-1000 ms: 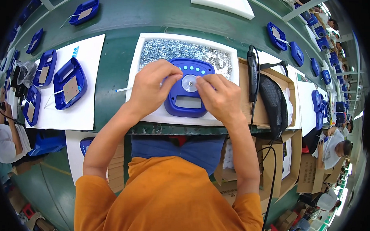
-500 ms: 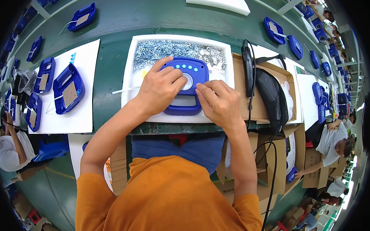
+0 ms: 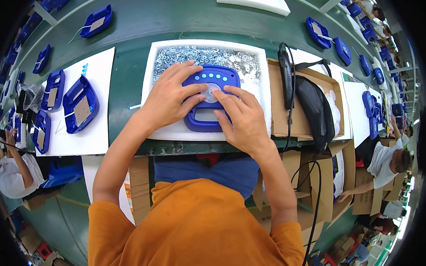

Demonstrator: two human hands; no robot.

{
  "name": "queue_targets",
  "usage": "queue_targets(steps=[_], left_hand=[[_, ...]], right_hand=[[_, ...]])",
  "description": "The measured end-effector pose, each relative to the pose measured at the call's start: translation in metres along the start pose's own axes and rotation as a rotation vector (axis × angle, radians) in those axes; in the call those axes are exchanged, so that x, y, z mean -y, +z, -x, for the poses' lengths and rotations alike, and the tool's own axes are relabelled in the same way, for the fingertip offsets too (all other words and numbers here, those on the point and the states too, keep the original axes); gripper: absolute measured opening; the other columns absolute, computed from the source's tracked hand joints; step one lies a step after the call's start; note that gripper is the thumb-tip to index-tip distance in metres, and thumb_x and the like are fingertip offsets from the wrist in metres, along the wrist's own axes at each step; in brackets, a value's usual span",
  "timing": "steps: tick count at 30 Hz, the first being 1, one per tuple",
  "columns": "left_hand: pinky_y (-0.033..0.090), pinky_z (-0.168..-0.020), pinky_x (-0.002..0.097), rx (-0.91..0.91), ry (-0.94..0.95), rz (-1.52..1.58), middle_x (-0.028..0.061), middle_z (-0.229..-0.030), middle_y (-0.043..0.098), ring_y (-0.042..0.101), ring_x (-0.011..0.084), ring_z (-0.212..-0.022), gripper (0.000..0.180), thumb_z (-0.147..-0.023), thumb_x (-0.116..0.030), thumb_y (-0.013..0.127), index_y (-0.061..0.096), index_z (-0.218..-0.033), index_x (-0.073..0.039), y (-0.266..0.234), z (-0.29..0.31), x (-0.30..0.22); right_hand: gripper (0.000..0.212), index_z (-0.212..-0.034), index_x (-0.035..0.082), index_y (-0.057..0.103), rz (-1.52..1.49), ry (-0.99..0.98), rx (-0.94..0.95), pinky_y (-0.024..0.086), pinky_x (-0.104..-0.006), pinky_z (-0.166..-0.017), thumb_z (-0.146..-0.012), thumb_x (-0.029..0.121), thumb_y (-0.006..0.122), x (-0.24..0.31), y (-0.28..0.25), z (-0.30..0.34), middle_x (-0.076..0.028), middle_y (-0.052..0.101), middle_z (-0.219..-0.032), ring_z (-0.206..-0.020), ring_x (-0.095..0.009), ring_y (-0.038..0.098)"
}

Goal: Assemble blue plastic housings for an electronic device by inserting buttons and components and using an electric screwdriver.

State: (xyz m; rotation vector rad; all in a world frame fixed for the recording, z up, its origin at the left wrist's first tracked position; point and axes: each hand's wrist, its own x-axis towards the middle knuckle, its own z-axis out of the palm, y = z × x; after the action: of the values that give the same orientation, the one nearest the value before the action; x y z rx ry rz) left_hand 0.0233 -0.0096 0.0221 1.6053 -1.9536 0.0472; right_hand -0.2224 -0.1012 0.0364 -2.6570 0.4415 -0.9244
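Observation:
A blue plastic casing [image 3: 233, 76] with a row of pale blue round dots and a handle opening lies in the middle of a white foam tray [image 3: 267, 97]. At its centre sits a round, clear-looking disc [image 3: 211, 92]. My left hand [image 3: 170, 94] grips the casing's left side, fingers curved over its upper left edge, thumb and index finger reaching to the disc. From the right, my right hand [image 3: 245, 121] has its fingers apart, a fingertip on the disc and the thumb by the handle opening. Fingers hide parts of the disc's rim.
Many small metal rings [image 3: 192, 55] fill the tray's far part. To the right, a cardboard box [image 3: 281, 123] holds a black mesh bag [image 3: 312, 108] and a corded black tool [image 3: 285, 65]. At left, blue shells [image 3: 94, 100] rest on a white sheet [image 3: 102, 73]. Co-workers sit either side.
My left hand has slid left and opened wider, its thumb and index finger now at the disc. My right fingers have moved from the casing's right edge onto the disc.

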Motion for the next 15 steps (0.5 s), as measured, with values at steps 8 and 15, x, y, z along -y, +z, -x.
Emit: queue_targets(steps=[8, 15], left_hand=[[0.038, -0.135, 0.0621, 0.104, 0.036, 0.072, 0.0176, -0.154, 0.071, 0.054, 0.0416, -0.16, 0.041, -0.101, -0.042, 0.086, 0.087, -0.125, -0.009, -0.002, 0.013, -0.018], [0.037, -0.136, 0.0613, 0.01, -0.062, 0.113, 0.0177, -0.157, 0.069, 0.052, 0.0429, -0.161, 0.045, -0.101, -0.047, 0.086, 0.087, -0.127, -0.011, 0.0, 0.007, -0.003]], right_hand=[[0.047, -0.144, 0.001, 0.073, -0.015, 0.043, 0.065, 0.056, -0.0511, -0.116, -0.098, 0.0, 0.079, -0.026, 0.013, -0.008, -0.013, 0.084, -0.127, -0.142, -0.04, 0.068], [0.039, -0.137, 0.002, 0.077, -0.128, 0.066, -0.026, 0.058, -0.0526, -0.111, -0.098, 0.002, 0.08, -0.018, 0.009, -0.001, -0.012, 0.086, -0.119, -0.138, -0.04, 0.071]])
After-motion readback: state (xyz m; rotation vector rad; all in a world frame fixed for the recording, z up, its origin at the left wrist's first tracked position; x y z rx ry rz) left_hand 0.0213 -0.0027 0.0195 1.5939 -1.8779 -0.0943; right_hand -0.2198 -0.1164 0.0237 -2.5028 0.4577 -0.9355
